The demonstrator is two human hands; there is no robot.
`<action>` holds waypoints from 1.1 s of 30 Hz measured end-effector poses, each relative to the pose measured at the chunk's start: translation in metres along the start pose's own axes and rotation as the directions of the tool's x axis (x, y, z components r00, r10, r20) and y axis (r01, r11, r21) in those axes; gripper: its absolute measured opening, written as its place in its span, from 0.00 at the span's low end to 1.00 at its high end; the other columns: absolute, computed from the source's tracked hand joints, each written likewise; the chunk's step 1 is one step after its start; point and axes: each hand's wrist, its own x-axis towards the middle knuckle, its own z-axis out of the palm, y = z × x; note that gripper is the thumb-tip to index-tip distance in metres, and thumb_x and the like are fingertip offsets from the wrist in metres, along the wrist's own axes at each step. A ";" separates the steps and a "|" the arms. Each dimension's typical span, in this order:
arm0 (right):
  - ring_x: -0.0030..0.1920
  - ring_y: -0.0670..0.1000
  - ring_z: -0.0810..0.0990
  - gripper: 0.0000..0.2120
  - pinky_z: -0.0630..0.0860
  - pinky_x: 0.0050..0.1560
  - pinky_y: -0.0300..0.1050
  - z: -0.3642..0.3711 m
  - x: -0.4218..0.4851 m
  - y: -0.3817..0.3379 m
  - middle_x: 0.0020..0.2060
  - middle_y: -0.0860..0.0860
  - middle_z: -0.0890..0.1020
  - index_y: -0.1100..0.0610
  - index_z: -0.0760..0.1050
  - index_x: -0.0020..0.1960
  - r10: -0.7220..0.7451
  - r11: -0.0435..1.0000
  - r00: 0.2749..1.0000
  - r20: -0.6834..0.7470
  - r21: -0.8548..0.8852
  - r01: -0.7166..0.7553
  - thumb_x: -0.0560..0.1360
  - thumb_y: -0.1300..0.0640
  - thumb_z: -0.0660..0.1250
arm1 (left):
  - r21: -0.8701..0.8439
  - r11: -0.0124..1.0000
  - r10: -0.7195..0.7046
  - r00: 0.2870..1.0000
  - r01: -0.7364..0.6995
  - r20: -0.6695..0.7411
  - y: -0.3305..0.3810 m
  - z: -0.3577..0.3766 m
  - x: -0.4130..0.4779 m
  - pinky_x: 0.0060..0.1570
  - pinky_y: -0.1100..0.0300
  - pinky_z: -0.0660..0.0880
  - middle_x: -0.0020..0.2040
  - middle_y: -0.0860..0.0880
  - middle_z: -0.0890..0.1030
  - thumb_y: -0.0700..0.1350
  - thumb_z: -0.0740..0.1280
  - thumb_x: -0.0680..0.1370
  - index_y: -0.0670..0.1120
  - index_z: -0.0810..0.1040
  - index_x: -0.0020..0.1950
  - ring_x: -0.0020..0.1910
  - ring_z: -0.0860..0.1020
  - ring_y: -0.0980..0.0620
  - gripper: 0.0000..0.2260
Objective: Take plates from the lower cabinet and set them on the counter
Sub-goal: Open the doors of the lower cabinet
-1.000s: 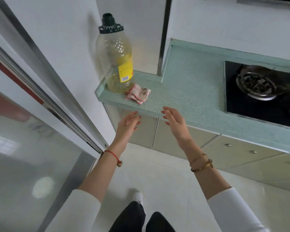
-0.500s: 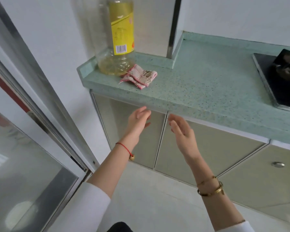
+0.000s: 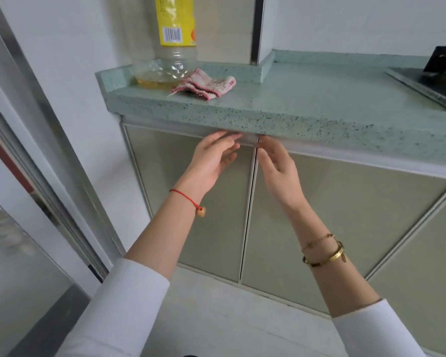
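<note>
Two frosted lower cabinet doors stand shut under the speckled green counter (image 3: 307, 99): the left door (image 3: 180, 207) and the right door (image 3: 350, 222). My left hand (image 3: 211, 161) reaches the top edge of the left door, fingers spread and fingertips at the pale strip just below the counter. My right hand (image 3: 278, 171) is beside it at the top of the right door, fingers also apart, holding nothing. The seam between the doors runs between my two hands. No plates are in view; the cabinet's inside is hidden.
A large oil bottle (image 3: 170, 47) with a yellow label and a crumpled pink-edged cloth (image 3: 206, 86) sit on the counter's left end. A black stove top (image 3: 428, 81) lies at the right. A metal-framed sliding door (image 3: 36, 176) stands close on the left. Pale floor below.
The view has dropped lower and closer to the cabinet. Both hands have moved forward and up from mid-air to the top edges of the two doors.
</note>
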 end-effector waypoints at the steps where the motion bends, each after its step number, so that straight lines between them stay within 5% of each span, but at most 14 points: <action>1: 0.55 0.42 0.77 0.18 0.69 0.53 0.21 -0.002 0.001 0.001 0.63 0.50 0.79 0.58 0.71 0.69 -0.010 1.000 1.000 -0.005 -0.019 0.010 0.81 0.56 0.61 | -0.003 1.000 -0.002 1.000 0.002 0.009 -0.001 0.001 -0.001 0.47 0.62 0.76 0.60 0.44 0.82 0.33 0.63 0.80 0.42 0.69 0.69 0.47 0.79 0.53 0.18; 6: 0.56 0.43 0.76 0.17 0.67 0.50 0.19 -0.009 0.002 0.002 0.63 0.50 0.79 0.58 0.72 0.69 -0.057 0.996 0.998 -0.016 -0.071 0.056 0.81 0.56 0.61 | -0.033 0.999 0.026 1.000 -0.025 0.007 -0.006 -0.005 -0.010 0.47 0.63 0.78 0.58 0.45 0.83 0.30 0.61 0.79 0.41 0.66 0.73 0.45 0.79 0.53 0.22; 11: 0.59 0.43 0.76 0.19 0.68 0.59 0.25 -0.004 -0.009 -0.004 0.60 0.44 0.77 0.57 0.69 0.72 -0.095 0.994 0.992 0.081 -0.053 0.099 0.82 0.56 0.59 | -0.048 0.998 0.045 0.998 -0.043 0.036 -0.008 -0.023 -0.028 0.46 0.64 0.79 0.56 0.45 0.84 0.27 0.60 0.78 0.44 0.68 0.69 0.44 0.80 0.54 0.22; 15: 0.38 0.43 0.76 0.15 0.70 0.41 0.30 0.015 -0.027 -0.014 0.44 0.46 0.80 0.52 0.72 0.68 -0.188 0.982 0.977 0.097 0.007 0.188 0.82 0.55 0.58 | -0.035 0.997 0.066 0.997 -0.065 0.030 -0.005 -0.038 -0.051 0.42 0.66 0.78 0.52 0.47 0.86 0.27 0.59 0.77 0.43 0.70 0.68 0.41 0.80 0.55 0.21; 18: 0.35 0.41 0.75 0.10 0.69 0.39 0.30 0.028 -0.043 -0.020 0.41 0.44 0.79 0.53 0.75 0.61 -0.292 0.956 0.954 0.075 0.061 0.288 0.82 0.55 0.60 | -0.028 0.994 0.109 0.994 -0.108 0.021 -0.002 -0.048 -0.073 0.41 0.68 0.77 0.51 0.49 0.87 0.27 0.58 0.76 0.44 0.76 0.62 0.41 0.80 0.58 0.19; 21: 0.42 0.43 0.80 0.06 0.73 0.44 0.32 0.041 -0.056 -0.030 0.43 0.44 0.81 0.56 0.75 0.54 -0.389 0.920 0.913 0.120 0.090 0.380 0.81 0.55 0.63 | 0.013 0.983 0.182 0.983 -0.181 -0.030 0.000 -0.061 -0.103 0.47 0.67 0.74 0.56 0.51 0.86 0.30 0.60 0.78 0.46 0.77 0.64 0.51 0.82 0.60 0.19; 24: 0.43 0.48 0.81 0.08 0.78 0.46 0.45 0.057 -0.068 -0.044 0.42 0.49 0.81 0.59 0.75 0.49 -0.489 0.872 0.855 0.171 0.094 0.480 0.80 0.53 0.65 | 0.103 0.953 0.296 0.947 -0.284 -0.127 -0.001 -0.074 -0.138 0.56 0.63 0.74 0.61 0.54 0.84 0.33 0.62 0.79 0.49 0.74 0.71 0.61 0.80 0.59 0.21; 29: 0.46 0.52 0.76 0.09 0.74 0.49 0.48 0.075 -0.076 -0.057 0.43 0.50 0.77 0.59 0.74 0.44 -0.592 0.802 0.791 0.152 0.017 0.597 0.77 0.55 0.69 | 0.481 0.772 0.568 0.790 -0.415 -0.231 -0.014 -0.085 -0.190 0.60 0.63 0.75 0.66 0.58 0.78 0.41 0.72 0.76 0.56 0.76 0.67 0.63 0.76 0.56 0.21; 33: 0.53 0.53 0.78 0.10 0.73 0.56 0.48 0.091 -0.081 -0.068 0.51 0.52 0.79 0.61 0.77 0.44 -0.633 0.773 0.757 0.161 0.072 0.630 0.75 0.53 0.72 | 0.785 0.508 0.730 0.660 -0.354 -0.175 -0.033 -0.096 -0.210 0.59 0.63 0.74 0.63 0.55 0.76 0.45 0.77 0.71 0.52 0.72 0.70 0.63 0.75 0.54 0.29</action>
